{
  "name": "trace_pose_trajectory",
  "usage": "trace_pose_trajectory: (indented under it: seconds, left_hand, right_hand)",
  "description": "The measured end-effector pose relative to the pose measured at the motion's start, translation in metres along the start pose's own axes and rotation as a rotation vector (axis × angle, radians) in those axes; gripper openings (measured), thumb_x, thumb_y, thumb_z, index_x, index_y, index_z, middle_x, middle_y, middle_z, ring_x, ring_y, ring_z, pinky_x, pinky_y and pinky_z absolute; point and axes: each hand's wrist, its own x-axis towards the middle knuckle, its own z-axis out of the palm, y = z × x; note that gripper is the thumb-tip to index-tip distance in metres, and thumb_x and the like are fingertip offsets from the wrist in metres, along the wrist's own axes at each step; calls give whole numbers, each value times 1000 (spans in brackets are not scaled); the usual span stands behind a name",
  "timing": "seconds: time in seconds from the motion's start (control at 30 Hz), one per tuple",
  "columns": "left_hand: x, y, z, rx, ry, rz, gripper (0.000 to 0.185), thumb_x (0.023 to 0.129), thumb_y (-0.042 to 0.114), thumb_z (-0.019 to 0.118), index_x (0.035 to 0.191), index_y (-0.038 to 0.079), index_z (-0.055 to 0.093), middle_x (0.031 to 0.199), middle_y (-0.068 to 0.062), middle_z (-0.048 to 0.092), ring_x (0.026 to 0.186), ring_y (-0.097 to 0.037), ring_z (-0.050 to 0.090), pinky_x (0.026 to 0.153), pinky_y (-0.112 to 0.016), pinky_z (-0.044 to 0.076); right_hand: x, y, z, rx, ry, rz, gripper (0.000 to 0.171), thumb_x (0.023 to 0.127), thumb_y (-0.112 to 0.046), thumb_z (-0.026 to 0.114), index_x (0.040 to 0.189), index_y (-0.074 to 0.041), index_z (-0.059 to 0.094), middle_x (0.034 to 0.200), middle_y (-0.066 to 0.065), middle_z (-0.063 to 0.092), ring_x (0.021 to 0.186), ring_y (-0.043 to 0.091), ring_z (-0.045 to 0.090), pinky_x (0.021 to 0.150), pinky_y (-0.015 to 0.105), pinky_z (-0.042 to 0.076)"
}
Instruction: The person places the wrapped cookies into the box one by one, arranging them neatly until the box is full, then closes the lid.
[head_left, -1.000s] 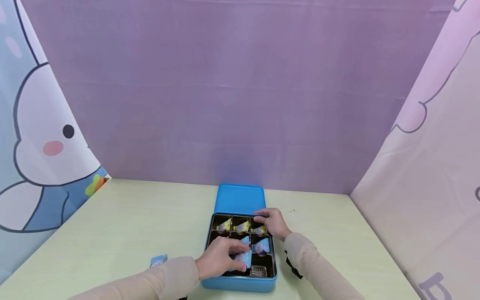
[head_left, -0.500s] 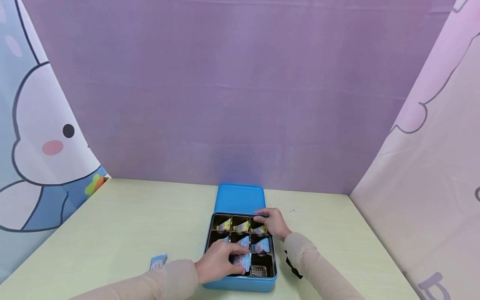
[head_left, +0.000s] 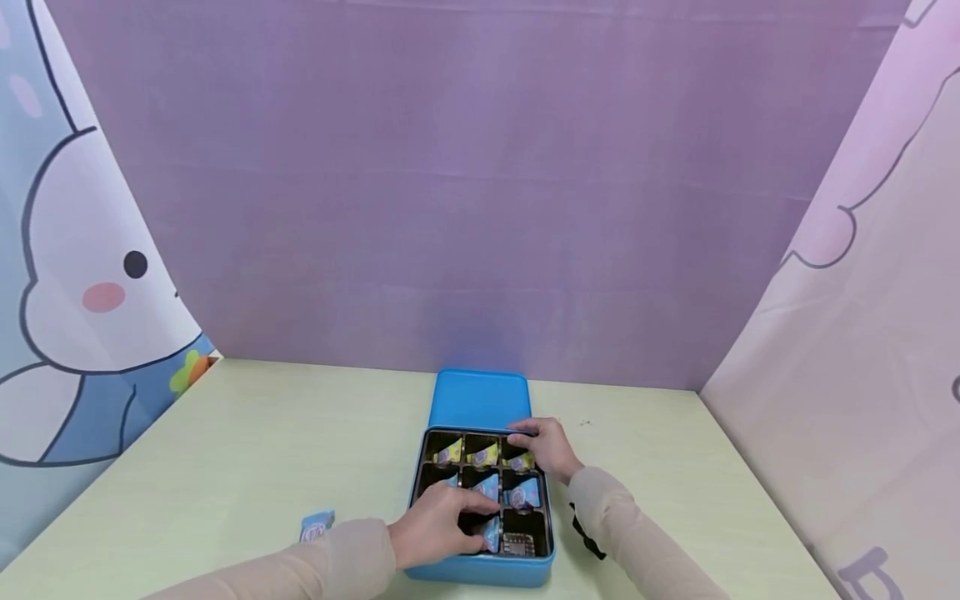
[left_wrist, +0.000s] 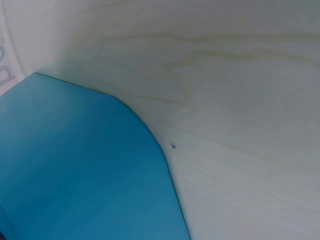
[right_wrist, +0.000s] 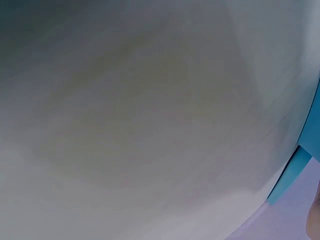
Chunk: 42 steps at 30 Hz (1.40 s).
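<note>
the left hand (head_left: 433, 527) is down in the near part of a blue tin (head_left: 480, 569), its fingers curled around a blue packet (head_left: 491, 533) that stands on edge in the middle compartment of the tin's nearest row. just to the right of that hand, in the next compartment of the same row, lies a silvery packet (head_left: 517, 544). just beyond the left hand's fingertips, in the middle row, sit two more blue packets (head_left: 522, 494), and a sliver of another shows at the hand's far left side.

the right hand (head_left: 546, 446) rests on the far right corner of the tin, fingers bent over the rim by the back row; whether they pinch anything there cannot be told, since the hand covers that corner. just left of the right hand, the back row holds yellow packets (head_left: 483, 454), each in its own compartment of the dark tray (head_left: 547, 521). behind the right hand, the tin's blue lid (head_left: 480, 398) lies flat against the tin's far edge.

well to the left of the left hand, beside its sleeve, a loose blue packet (head_left: 317, 524) lies on the pale green surface (head_left: 262, 450). a black strap (head_left: 583, 533) hangs under the right sleeve.

the left wrist view shows only a rounded blue corner of the tin (left_wrist: 85, 170) on the pale surface (left_wrist: 240, 100); the right wrist view is blurred, with a blue edge (right_wrist: 292, 175) at its right.
</note>
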Motion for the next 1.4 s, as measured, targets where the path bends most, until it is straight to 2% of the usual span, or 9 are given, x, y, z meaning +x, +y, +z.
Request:
trace_pose_trajectory:
  seconds: [0.2,0.3,0.47,0.6,0.73,0.87,1.0,1.1,1.4]
  left_hand:
    - [1,0,0,-19,6,18,33,79,10,70,112,14,67,105,4,68,96,-5,63,75,-18,53]
    - [1,-1,-1,-62,0,17,32,80,11,69,112,14,67,105,3,68,95,-5,63,76,-19,53]
    - [2,-4,-4,-162,-9,-1,29,81,15,68,111,14,67,106,2,68,96,-7,63,79,-19,52]
    - [2,-4,-5,-191,-20,-1,28,83,15,67,111,14,67,107,1,68,97,-8,63,79,-18,52]
    - [2,-3,-7,-214,-36,-12,28,83,16,67,111,13,66,107,1,67,98,-9,63,80,-19,52]
    - [1,-4,-11,-245,-54,-22,30,84,18,67,113,12,65,109,-1,67,101,-12,62,81,-21,52]
    - [-1,-7,-17,-251,-51,-30,30,84,17,66,114,12,65,109,-3,67,102,-16,62,83,-25,53]
    - [-3,-7,-22,-227,-30,-29,29,84,17,66,113,12,65,110,-3,66,102,-17,62,83,-29,53]
    - [-10,-6,-41,-188,-12,-38,30,85,20,65,115,14,64,115,-5,64,108,-26,59,88,-42,51]
  right_hand:
    - [1,0,-2,-4,-5,-3,26,88,-15,61,111,-5,66,116,13,62,101,25,61,74,33,51]
    - [0,-1,-3,-3,-9,9,25,88,-14,60,111,-6,66,116,13,62,102,25,61,74,32,51]
    - [0,-2,-4,25,-26,16,24,88,-9,60,111,-3,66,115,17,62,98,27,61,65,31,45]
    - [-1,-1,-3,15,-21,17,24,88,-12,61,110,-4,66,114,16,63,97,24,62,63,28,43]
    - [-1,0,-2,-10,-4,20,25,87,-16,62,110,-8,67,114,12,63,98,22,62,68,28,48]
    - [-1,1,-2,-20,-2,7,26,88,-17,61,111,-6,66,115,12,63,96,24,62,70,30,49]
    - [-1,1,-3,-26,-6,10,27,88,-16,60,112,-6,66,115,13,63,90,22,61,63,28,43]
    - [-1,1,-3,-22,-1,9,26,88,-15,60,112,-6,66,116,13,62,91,21,61,62,28,42]
    - [-2,2,-4,-8,4,5,26,88,-13,60,112,-6,66,116,14,62,103,27,60,72,31,51]
